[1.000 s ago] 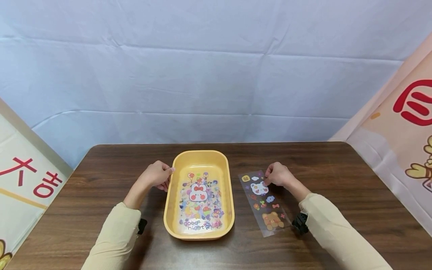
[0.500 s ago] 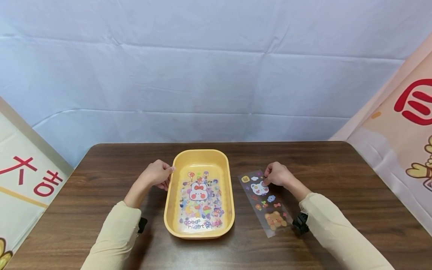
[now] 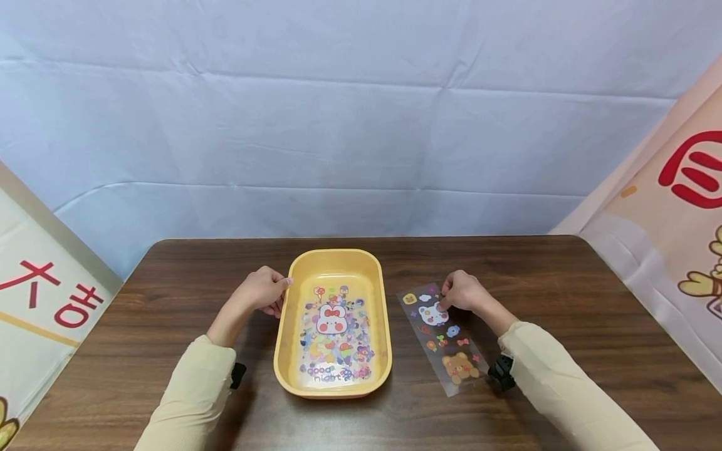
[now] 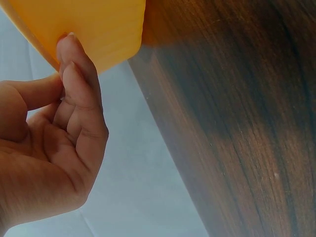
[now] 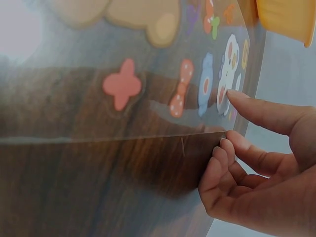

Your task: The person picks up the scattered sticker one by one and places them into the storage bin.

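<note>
A yellow tray (image 3: 284, 376) with rounded corners stands mid-table, holding a pile of clear sticker sheets (image 3: 333, 351); a white rabbit and "good night" show on top. At its left rim my left hand (image 3: 265, 292) grips the edge, thumb at the rim and fingers against the outer wall (image 4: 106, 29). Right of the tray is a single clear sticker sheet (image 3: 442, 344) printed with bears, bows and flowers. My right hand (image 3: 465, 291) pinches that sheet's right edge; in the right wrist view the thumb (image 5: 266, 111) lies on top and the index fingertip is at the edge.
All this is on a dark wooden table (image 3: 575, 300). Behind it hangs a pale cloth (image 3: 361, 138). Printed banners (image 3: 51, 294) with red characters flank the table at left and right. Dark wrist devices (image 3: 501, 372) show at both sleeves.
The lower end of the single sticker sheet has swung slightly to the right since a second ago. Both hands and the tray have kept almost the same places.
</note>
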Tool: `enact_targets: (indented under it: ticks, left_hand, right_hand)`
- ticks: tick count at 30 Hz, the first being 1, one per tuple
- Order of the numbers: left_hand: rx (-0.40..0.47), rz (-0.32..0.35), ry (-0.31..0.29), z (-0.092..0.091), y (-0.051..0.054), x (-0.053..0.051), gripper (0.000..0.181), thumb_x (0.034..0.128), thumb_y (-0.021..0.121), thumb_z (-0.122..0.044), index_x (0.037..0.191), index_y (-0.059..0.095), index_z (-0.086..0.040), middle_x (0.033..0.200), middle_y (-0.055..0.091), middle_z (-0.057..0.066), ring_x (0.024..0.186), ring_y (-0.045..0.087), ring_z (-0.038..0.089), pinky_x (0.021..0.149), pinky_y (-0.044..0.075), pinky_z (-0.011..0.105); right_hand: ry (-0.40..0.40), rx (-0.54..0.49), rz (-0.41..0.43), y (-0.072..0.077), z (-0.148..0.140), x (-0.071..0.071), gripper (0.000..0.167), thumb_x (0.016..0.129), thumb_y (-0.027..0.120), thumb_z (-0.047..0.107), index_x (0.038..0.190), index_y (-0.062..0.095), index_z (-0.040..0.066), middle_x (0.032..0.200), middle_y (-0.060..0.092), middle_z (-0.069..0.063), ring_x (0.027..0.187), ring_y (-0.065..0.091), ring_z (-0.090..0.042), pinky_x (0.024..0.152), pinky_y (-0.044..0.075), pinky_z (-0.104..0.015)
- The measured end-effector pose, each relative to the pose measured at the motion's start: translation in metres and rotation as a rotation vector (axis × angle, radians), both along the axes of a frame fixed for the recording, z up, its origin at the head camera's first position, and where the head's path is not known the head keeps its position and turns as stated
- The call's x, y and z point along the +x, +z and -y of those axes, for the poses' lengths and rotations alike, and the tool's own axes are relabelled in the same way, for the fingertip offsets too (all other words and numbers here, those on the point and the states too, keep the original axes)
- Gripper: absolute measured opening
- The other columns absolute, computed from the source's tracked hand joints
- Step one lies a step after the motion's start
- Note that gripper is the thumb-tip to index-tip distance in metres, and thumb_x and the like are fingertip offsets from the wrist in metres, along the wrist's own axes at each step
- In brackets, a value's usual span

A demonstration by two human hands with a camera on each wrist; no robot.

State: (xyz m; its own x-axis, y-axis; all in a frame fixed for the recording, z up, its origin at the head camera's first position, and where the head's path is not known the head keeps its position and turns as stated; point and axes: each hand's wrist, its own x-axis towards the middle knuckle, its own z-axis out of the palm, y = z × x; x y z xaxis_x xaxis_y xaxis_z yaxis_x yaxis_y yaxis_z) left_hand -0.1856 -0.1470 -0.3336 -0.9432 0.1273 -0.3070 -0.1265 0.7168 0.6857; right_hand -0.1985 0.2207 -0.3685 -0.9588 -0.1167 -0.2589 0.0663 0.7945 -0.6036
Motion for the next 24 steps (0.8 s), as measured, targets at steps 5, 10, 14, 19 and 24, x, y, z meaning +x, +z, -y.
enact_targets:
  ticks: [5, 10, 14, 19, 24]
  left_hand:
    - [0.001, 0.001, -0.005, 0.0001, -0.0010, -0.0002, 0.037, 0.0976, 0.044, -0.018, 0.074, 0.063, 0.003, 0.058, 0.059, 0.011, 0.048, 0.061, 0.016, 0.055, 0.054, 0.034]
    - [0.001, -0.003, -0.005, -0.0005, -0.0014, 0.0003, 0.037, 0.0975, 0.044, -0.018, 0.071, 0.061, 0.002, 0.057, 0.059, 0.010, 0.048, 0.061, 0.016, 0.054, 0.054, 0.034]
    - [0.001, -0.003, -0.002, -0.0010, -0.0010, 0.0006, 0.037, 0.0975, 0.044, -0.018, 0.071, 0.061, 0.002, 0.057, 0.059, 0.010, 0.048, 0.061, 0.016, 0.054, 0.054, 0.034]
    - [0.001, 0.000, -0.006, -0.0008, -0.0005, 0.0009, 0.038, 0.0976, 0.044, -0.018, 0.070, 0.061, 0.002, 0.056, 0.059, 0.009, 0.048, 0.061, 0.017, 0.053, 0.053, 0.033]
    - [0.000, 0.000, -0.010, -0.0004, -0.0002, 0.0011, 0.038, 0.0977, 0.044, -0.018, 0.070, 0.061, 0.001, 0.056, 0.059, 0.009, 0.048, 0.061, 0.017, 0.052, 0.053, 0.032]
  right_hand:
    - [-0.010, 0.010, 0.005, -0.0001, 0.0003, -0.0011, 0.025, 0.066, 0.076, -0.001, 0.072, 0.052, 0.000, 0.067, 0.048, -0.006, 0.059, 0.042, -0.017, 0.051, 0.035, -0.026]
    - [-0.012, 0.019, 0.006, -0.0019, 0.0000, -0.0019, 0.023, 0.067, 0.076, -0.001, 0.072, 0.054, 0.000, 0.067, 0.050, -0.007, 0.059, 0.043, -0.018, 0.052, 0.037, -0.027]
    - [-0.012, 0.037, 0.008, -0.0019, 0.0011, -0.0023, 0.022, 0.068, 0.076, 0.000, 0.071, 0.054, 0.001, 0.066, 0.049, -0.006, 0.059, 0.044, -0.018, 0.053, 0.036, -0.027]
    - [-0.012, 0.047, 0.024, 0.0007, 0.0032, -0.0024, 0.022, 0.069, 0.075, 0.000, 0.068, 0.053, 0.003, 0.065, 0.049, -0.005, 0.057, 0.042, -0.017, 0.051, 0.035, -0.026]
    - [-0.012, 0.059, 0.031, 0.0019, 0.0044, -0.0022, 0.022, 0.069, 0.075, 0.000, 0.067, 0.054, 0.004, 0.064, 0.049, -0.005, 0.056, 0.043, -0.017, 0.050, 0.035, -0.026]
